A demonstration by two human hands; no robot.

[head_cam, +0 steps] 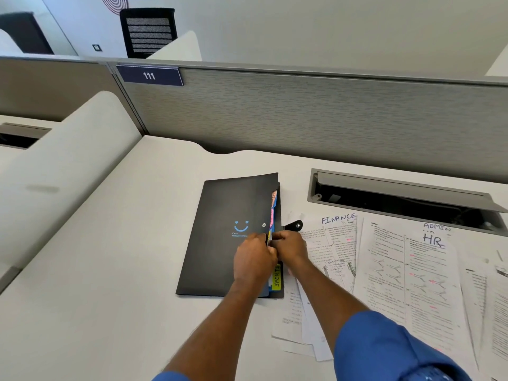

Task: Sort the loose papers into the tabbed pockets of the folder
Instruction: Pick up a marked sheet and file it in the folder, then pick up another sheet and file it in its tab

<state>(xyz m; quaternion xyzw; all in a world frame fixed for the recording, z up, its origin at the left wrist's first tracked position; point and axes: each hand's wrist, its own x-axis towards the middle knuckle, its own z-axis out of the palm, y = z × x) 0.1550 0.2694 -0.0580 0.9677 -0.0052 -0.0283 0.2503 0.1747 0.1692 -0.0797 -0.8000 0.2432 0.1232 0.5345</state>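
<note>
A black expanding folder (220, 237) with a blue smiley print lies on the white desk (123, 243). Coloured tabs show along its right edge, among them a yellow tab marked SPORTS (277, 279) and a pink tab (272, 218). My left hand (254, 258) and my right hand (290, 247) meet at that edge, fingers curled around the tabs and parting the pockets. The folder's strap (294, 225) hangs open to the right. Loose printed sheets lie right of the folder, one marked FINANCE (338, 219) and one marked ADMIN HR (434, 237).
An open grey cable tray (398, 199) is set into the desk behind the papers. A grey partition (302, 114) with a sign "111" closes off the back. A white side divider (68, 166) stands at the left.
</note>
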